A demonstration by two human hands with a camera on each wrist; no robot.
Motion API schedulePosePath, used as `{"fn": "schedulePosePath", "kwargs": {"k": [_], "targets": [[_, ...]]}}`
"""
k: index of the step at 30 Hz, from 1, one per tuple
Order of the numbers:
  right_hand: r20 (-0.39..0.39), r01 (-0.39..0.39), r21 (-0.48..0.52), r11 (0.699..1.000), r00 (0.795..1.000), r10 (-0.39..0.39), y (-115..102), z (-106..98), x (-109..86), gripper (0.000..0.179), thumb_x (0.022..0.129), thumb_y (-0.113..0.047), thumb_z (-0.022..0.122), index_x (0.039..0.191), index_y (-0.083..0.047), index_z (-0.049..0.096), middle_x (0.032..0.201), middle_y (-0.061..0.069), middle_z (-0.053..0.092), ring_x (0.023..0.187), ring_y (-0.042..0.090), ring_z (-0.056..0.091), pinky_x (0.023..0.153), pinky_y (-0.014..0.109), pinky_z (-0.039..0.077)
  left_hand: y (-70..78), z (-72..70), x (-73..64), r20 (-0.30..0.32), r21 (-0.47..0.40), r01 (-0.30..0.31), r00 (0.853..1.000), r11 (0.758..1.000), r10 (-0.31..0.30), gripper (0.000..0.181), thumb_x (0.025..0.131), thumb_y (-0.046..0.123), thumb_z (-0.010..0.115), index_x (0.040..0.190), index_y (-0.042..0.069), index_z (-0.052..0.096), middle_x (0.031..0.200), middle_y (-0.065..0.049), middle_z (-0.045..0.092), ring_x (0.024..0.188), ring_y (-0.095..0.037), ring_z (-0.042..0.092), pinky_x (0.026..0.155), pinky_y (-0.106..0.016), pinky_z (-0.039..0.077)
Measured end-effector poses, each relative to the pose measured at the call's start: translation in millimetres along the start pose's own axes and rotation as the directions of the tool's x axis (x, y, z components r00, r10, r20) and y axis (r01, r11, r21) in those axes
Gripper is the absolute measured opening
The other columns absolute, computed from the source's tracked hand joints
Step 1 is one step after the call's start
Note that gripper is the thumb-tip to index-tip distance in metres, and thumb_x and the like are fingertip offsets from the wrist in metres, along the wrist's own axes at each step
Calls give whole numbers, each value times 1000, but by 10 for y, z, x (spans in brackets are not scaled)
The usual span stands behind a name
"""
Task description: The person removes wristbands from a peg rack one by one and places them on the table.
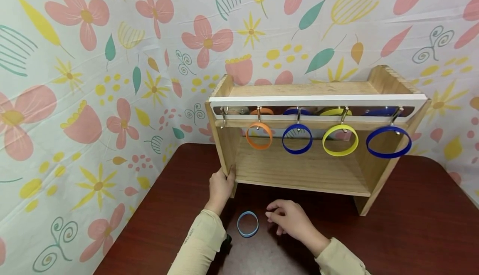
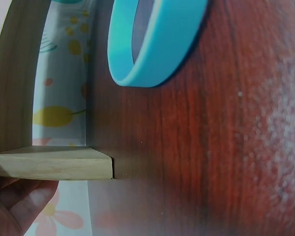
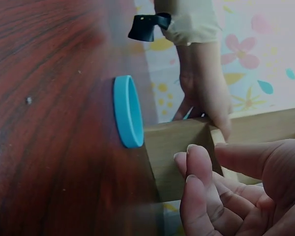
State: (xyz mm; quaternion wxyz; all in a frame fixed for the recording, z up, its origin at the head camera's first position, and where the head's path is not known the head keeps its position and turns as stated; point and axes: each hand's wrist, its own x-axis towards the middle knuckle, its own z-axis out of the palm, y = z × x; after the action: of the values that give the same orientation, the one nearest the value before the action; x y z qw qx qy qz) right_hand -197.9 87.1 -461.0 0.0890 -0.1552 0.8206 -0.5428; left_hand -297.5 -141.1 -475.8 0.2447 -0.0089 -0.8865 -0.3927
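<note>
A light blue silicone wristband (image 1: 247,235) lies on the dark red table between my two hands, in front of a small wooden shelf (image 1: 299,171). My left hand (image 1: 220,188) grips the shelf's left side panel near its lower front edge; the left wrist view shows the fingers behind the wood (image 2: 54,164). To the right of the wristband, my right hand (image 1: 293,221) hovers over the table with loosely bent fingers and holds nothing. Its thumb and fingertips are apart in the right wrist view, with the wristband (image 3: 123,113) beyond them.
Along the shelf's upper front runs a white-edged rail (image 1: 318,98) with metal hooks. From hooks hang an orange band (image 1: 259,147), a blue band (image 1: 298,152), a yellow band (image 1: 339,153) and another blue band (image 1: 388,155). A metal hook (image 1: 223,117) sits at the left end. Flowered cloth hangs behind.
</note>
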Motion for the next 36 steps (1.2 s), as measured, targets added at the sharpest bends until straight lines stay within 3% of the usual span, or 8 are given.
{"fn": "schedulePosePath", "kwargs": {"k": [4,12,22,27,36], "targets": [[-9,20,24,1000,1000,-19,-29,-29,-21,25,93,-16,68,110,2,65,82,11,70,49,24,60,50,41,53,2,1,0,-2,4,-5,1000,1000,5,32,98,35,59,80,9,65,58,-5,63,45,-13,58,42,-27,46],[-72,74,-8,997,995,-74,-114,-83,-45,23,93,-19,68,110,-3,66,83,3,71,51,21,61,52,30,52,6,-7,5,-3,9,-10,1000,1000,10,31,98,35,59,83,8,67,61,-7,65,48,-14,60,43,-27,47],[-141,87,36,996,987,-82,-273,-172,-62,23,94,-14,66,115,-4,64,89,5,72,55,25,64,55,31,53,1,-3,-4,4,5,-6,1000,1000,6,32,98,35,59,84,8,67,61,-6,65,48,-14,59,43,-28,47],[-151,111,44,993,983,-103,-342,-209,-72,23,94,-16,67,114,-4,65,92,6,73,55,21,64,55,32,54,-5,0,-2,-6,10,3,1000,1000,-3,32,97,36,59,83,9,67,62,-6,65,49,-15,60,45,-29,48],[-155,113,51,992,982,-104,-426,-259,-93,28,94,-19,67,118,-4,64,94,6,73,58,25,65,56,34,54,1,7,2,-18,21,-15,1000,1000,15,32,97,36,60,81,9,66,60,-5,64,48,-16,60,44,-30,48]]}}
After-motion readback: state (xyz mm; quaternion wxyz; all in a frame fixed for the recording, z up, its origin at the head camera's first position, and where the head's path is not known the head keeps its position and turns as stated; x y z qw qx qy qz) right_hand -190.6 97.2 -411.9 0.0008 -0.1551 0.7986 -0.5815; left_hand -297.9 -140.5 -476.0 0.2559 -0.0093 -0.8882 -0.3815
